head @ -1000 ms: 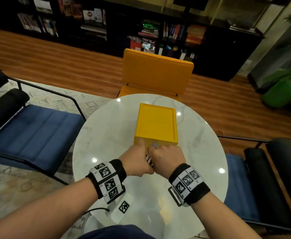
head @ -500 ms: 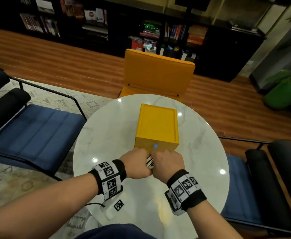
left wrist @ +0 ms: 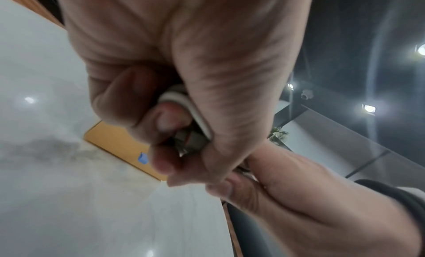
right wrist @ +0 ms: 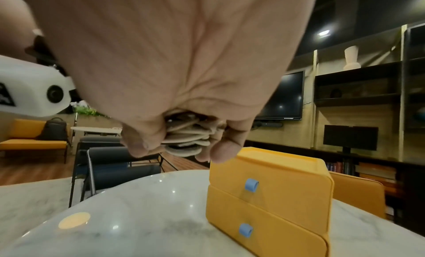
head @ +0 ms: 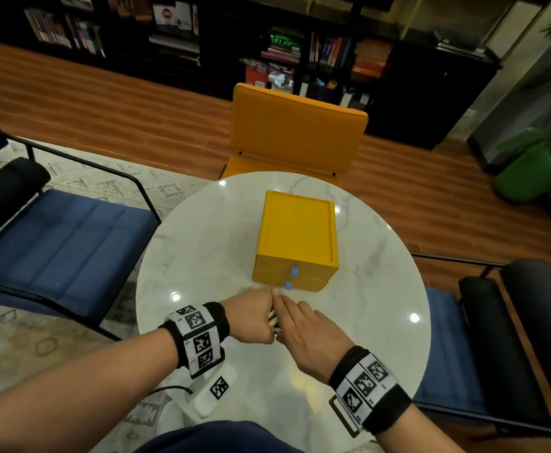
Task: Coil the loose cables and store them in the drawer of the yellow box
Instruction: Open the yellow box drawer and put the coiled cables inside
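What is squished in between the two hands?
A bundle of coiled cables. The left hand grips it and the right hand cups it; the right wrist view shows the loops best.

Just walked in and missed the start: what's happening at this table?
A person is bundling cable over a round marble table. The left hand grips a coiled cable, and the right hand lies against it, fingers curled round the same coil. Just beyond the hands sits the yellow box. Its lower drawer is out slightly, its upper one closed; no cable is stored yet.
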